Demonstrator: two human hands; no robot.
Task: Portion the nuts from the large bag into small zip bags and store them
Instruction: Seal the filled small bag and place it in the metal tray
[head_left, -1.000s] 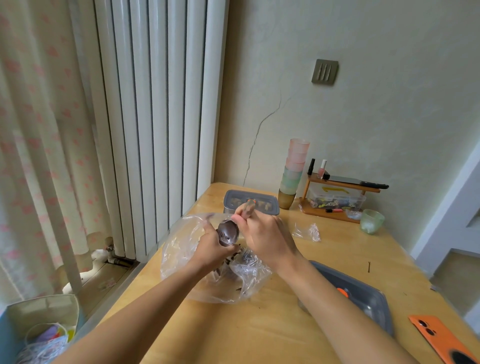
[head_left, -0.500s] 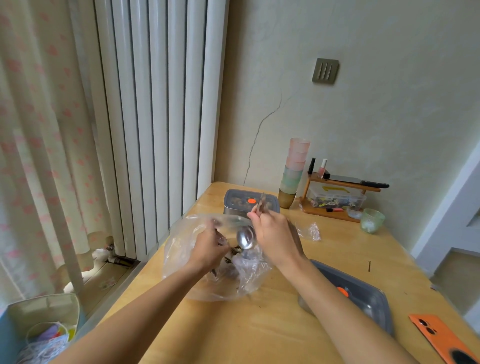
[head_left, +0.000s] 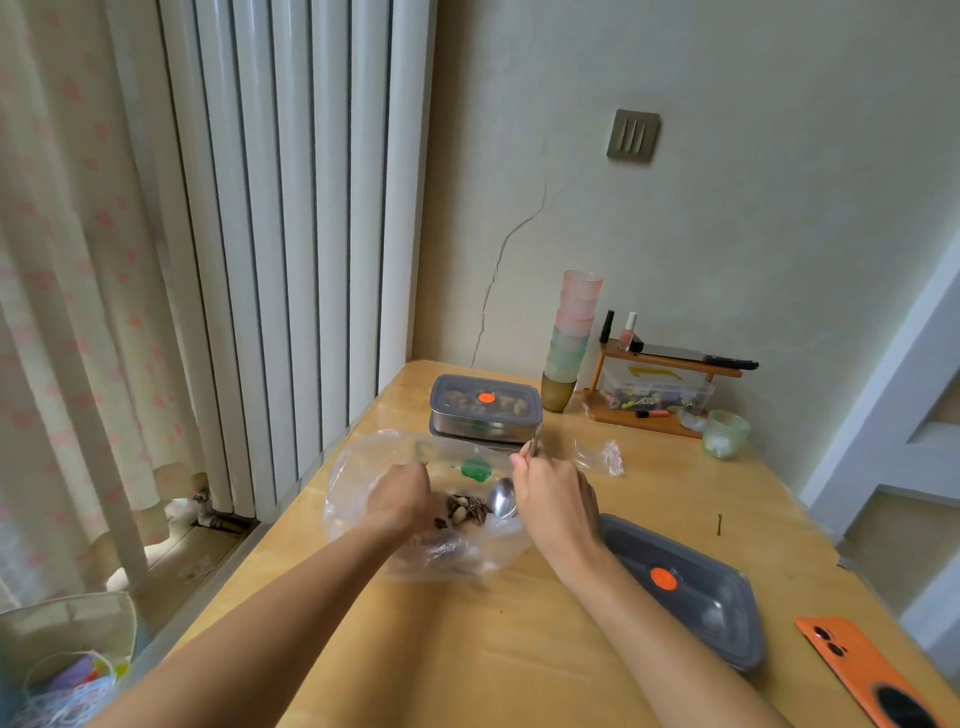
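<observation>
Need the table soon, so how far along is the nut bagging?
Done: the lidded container at the back shows brownish contents, likely stored portions. In hand: the left hand holds the large bag open while the right hand holds the spoon at the nuts inside. Left: nuts lie loose in that bag, a small clear bag lies apparently empty beside it, and the second grey container looks unfilled.

Single head-worn wide-angle view, looking forward and down along the wooden table (head_left: 519, 649) toward the wall (head_left: 727, 234) at 12 o'clock. Close range: forearms enter from 6 o'clock, with the left hand (head_left: 400, 493) at the large bag (head_left: 358, 483) and the right hand (head_left: 556, 499) with the spoon (head_left: 501, 499) near frame centre. Radiator (head_left: 291, 234) fills 10 to 11 o'clock.
</observation>
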